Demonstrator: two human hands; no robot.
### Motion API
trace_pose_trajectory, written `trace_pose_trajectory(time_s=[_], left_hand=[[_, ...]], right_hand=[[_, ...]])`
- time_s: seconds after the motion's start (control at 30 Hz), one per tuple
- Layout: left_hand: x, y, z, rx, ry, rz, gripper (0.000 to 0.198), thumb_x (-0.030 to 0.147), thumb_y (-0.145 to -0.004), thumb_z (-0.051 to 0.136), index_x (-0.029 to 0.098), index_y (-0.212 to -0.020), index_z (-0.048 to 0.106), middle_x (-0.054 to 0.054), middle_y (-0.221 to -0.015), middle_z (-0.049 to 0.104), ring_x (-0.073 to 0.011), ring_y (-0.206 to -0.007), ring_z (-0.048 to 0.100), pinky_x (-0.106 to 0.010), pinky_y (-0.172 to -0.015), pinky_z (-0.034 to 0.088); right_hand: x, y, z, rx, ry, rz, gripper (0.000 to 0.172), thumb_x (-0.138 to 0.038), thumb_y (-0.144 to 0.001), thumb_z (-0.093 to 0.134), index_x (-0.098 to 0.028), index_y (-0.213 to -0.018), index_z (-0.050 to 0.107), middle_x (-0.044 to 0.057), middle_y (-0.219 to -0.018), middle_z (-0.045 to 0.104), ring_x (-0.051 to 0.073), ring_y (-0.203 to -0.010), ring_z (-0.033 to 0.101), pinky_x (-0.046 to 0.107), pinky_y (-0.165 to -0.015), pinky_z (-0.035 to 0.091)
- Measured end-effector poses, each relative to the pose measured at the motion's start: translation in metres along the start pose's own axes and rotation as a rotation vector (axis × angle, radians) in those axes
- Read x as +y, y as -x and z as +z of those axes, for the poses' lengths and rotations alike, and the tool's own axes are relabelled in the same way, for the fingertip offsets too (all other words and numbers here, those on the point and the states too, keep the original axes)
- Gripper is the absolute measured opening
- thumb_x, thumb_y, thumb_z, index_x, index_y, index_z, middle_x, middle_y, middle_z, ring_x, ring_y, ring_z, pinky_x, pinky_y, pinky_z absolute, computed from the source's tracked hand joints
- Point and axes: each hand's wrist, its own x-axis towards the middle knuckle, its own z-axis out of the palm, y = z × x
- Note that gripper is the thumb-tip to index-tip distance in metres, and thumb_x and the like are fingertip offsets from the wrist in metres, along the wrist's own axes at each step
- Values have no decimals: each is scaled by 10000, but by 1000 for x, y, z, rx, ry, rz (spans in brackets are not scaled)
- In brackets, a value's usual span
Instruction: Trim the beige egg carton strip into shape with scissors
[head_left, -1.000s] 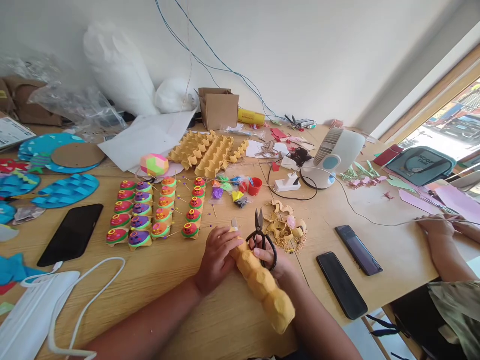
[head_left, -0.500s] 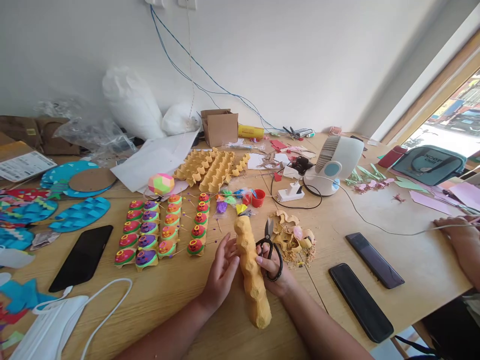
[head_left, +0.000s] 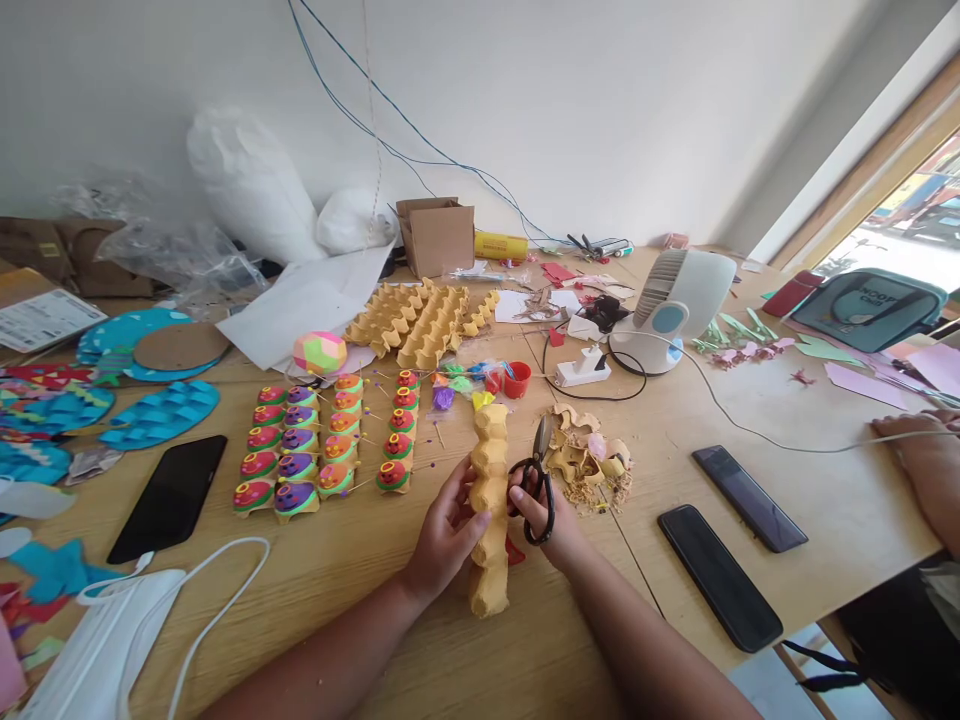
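Note:
My left hand (head_left: pixel 451 535) grips a yellow egg carton strip (head_left: pixel 491 500), a single row of joined cups held lengthwise with its bumpy side up. In my right hand (head_left: pixel 559 520) are black-handled scissors (head_left: pixel 536 480), blades pointing up and away, just right of the strip. A bit of red (head_left: pixel 514 550) shows by the strip's lower right side; what it is I cannot make out. Carton trimmings (head_left: pixel 589 460) lie heaped beyond my right hand. To the left stand rows of painted egg carton caterpillars (head_left: pixel 345 430) in red, purple and orange.
Uncut egg cartons (head_left: pixel 427 320) lie at the back, near a cardboard box (head_left: pixel 436 238). A white fan (head_left: pixel 675 310) and power strip (head_left: pixel 581 370) stand right of centre. Phones (head_left: pixel 720 575) rest at right, another phone (head_left: pixel 169 500) at left. Another person's hand (head_left: pixel 919 450) is at the right edge.
The carton strip has turned more upright in view and its near end has swung left. My right hand with the scissors has shifted slightly. The red bit has come into view.

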Motion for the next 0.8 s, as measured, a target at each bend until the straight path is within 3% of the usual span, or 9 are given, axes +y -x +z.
trace_pose_trajectory(time_s=[0.27,0.37,0.53,0.8], left_hand=[[1,-3,-4,130,226,-54,626,505,-889,770,296,-1462,628,-95,-1448,677,-285,-1268,679,-403,-984,595],[2,-4,-4,104,262,-87,614,531,-895,749,297,-1452,639,-98,-1378,719,-297,-1213,710,-432,-964,605],[3,-3,-4,117,186,-50,531,509,-875,779,366,-1378,687,-49,-1433,689,-334,-1383,605,-530,-1111,536],[10,-1,0,79,139,-29,592,526,-867,788,402,-1430,651,-42,-1501,642,-345,-1400,594,-589,-1156,506]], right_hand=[[-9,-3,-18,55,825,-129,225,-386,-859,733,-218,-972,635,47,-900,682,210,-823,605,325,-747,454],[-9,-2,-19,50,912,-139,231,-379,-872,721,-213,-1009,639,75,-956,704,234,-865,632,343,-772,475],[-12,0,-20,112,975,-249,336,-366,-836,765,-203,-1101,639,125,-1090,709,282,-982,650,389,-871,504],[-12,1,-19,147,1032,-305,180,-296,-835,769,-209,-956,668,99,-1021,702,261,-954,633,352,-831,492]])
